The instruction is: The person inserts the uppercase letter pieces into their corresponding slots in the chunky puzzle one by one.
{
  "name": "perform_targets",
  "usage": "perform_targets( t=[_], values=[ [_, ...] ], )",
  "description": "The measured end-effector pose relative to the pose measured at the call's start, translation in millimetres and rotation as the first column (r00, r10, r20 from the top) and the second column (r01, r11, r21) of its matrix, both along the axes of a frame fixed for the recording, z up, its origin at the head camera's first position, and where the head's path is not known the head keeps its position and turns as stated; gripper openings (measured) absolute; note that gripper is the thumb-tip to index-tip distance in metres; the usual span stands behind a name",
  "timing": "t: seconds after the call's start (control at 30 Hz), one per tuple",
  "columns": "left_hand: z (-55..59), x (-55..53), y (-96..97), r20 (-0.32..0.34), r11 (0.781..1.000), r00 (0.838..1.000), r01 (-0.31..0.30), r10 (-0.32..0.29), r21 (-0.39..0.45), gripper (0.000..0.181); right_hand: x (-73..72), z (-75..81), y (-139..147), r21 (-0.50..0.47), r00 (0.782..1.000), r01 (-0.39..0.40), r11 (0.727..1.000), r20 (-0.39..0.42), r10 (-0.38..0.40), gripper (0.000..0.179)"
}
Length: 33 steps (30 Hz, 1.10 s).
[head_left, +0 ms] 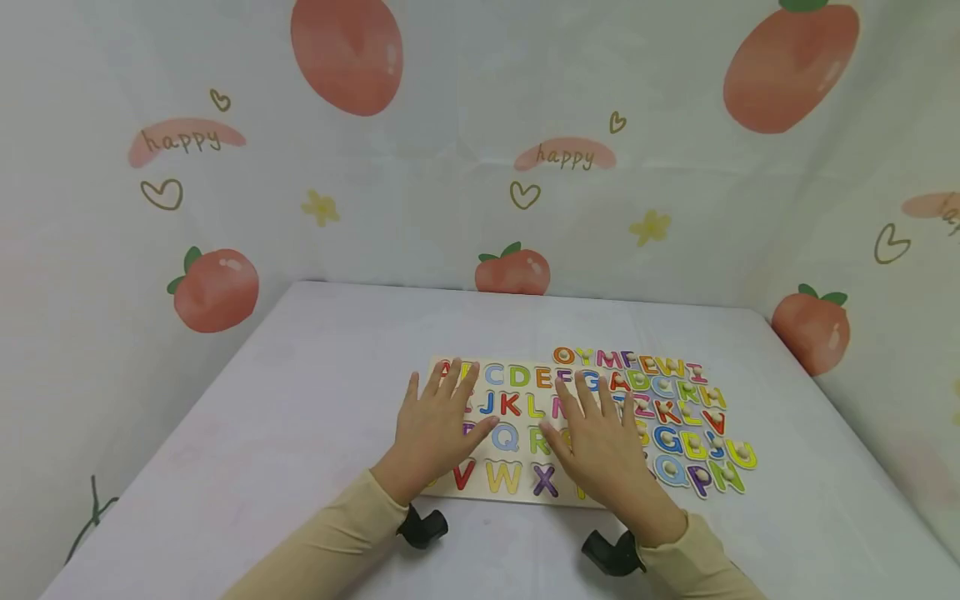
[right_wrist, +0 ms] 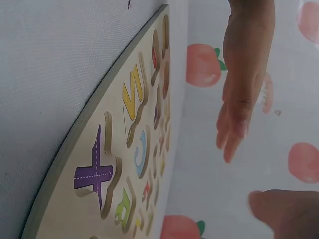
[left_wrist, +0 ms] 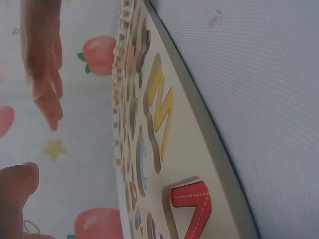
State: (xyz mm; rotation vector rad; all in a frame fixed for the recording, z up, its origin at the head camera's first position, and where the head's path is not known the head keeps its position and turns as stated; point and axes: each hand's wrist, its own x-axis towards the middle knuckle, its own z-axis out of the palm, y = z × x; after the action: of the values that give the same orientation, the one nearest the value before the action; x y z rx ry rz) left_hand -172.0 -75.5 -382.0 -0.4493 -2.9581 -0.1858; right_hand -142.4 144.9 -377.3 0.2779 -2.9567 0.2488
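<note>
Both hands hover over a pale wooden alphabet puzzle board [head_left: 517, 492] with colored letter-shaped recesses. My left hand [head_left: 438, 425] is above the board's left part, fingers spread straight and palm down. Over its right part is my right hand [head_left: 603, 437], with fingers also stretched out. Neither hand holds anything; both wrist views show air between the hands and the board. In the left wrist view, the recesses for W [left_wrist: 162, 107] and V [left_wrist: 192, 204] show close up. The right wrist view shows the purple X recess [right_wrist: 97, 169]. Each hand hides some letters.
Several loose letter pieces with small knobs, among them a yellow U [head_left: 742, 454], a purple P [head_left: 700, 478] and an orange O [head_left: 564, 356], lie right of and behind the board. A white cloth covers the table [head_left: 315, 392]. A printed curtain [head_left: 450, 200] stands behind.
</note>
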Motion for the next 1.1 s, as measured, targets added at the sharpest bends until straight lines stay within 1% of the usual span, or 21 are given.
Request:
perform_targets(
  t=[0.13,0.2,0.27,0.4,0.57,0.67,0.8,0.93,1.1],
  values=[
    [0.3,-0.9,0.6,-0.003,1.000,1.000,0.007,-0.007,0.001,0.072,-0.7,1.5,1.0,0.033,1.000,0.001,0.999,0.028,-0.002,0.064],
    [1.5,-0.7,1.3,0.001,1.000,1.000,0.009,-0.009,-0.003,0.065,-0.7,1.7,1.3,0.037,0.999,0.001,0.999,0.043,-0.003,0.061],
    [2.8,-0.8,2.2,0.020,1.000,1.000,0.003,-0.003,0.004,0.057,-0.5,1.5,1.8,0.040,0.999,0.001,0.999,0.047,-0.003,0.058],
    [6.0,-1.3,3.4,0.084,0.999,0.996,-0.025,0.021,0.046,0.042,0.1,0.9,2.1,0.053,0.998,0.007,0.999,0.056,-0.010,0.054],
    [9.9,-1.6,2.8,0.173,0.994,0.984,-0.050,0.032,0.096,0.034,-0.3,1.3,2.4,0.056,0.991,0.025,0.998,0.127,-0.032,0.050],
    [10.9,-1.9,1.4,0.221,0.991,0.975,-0.058,0.030,0.124,0.032,0.2,2.1,3.4,0.024,0.986,0.039,0.999,0.164,-0.042,0.042],
    [9.7,-4.0,-1.9,0.256,0.983,0.966,-0.063,0.017,0.171,0.029,0.6,3.0,6.0,-0.055,0.981,0.060,0.997,0.189,-0.049,0.031],
    [9.3,-7.2,-8.5,0.280,0.971,0.960,-0.081,0.014,0.226,0.025,0.2,4.3,11.0,-0.142,0.974,0.085,0.986,0.220,-0.052,0.028],
    [12.6,-11.9,-20.9,0.309,0.948,0.951,-0.121,0.025,0.295,0.024,-1.5,5.6,22.2,-0.197,0.977,0.092,0.976,0.207,-0.050,0.025]
  ],
)
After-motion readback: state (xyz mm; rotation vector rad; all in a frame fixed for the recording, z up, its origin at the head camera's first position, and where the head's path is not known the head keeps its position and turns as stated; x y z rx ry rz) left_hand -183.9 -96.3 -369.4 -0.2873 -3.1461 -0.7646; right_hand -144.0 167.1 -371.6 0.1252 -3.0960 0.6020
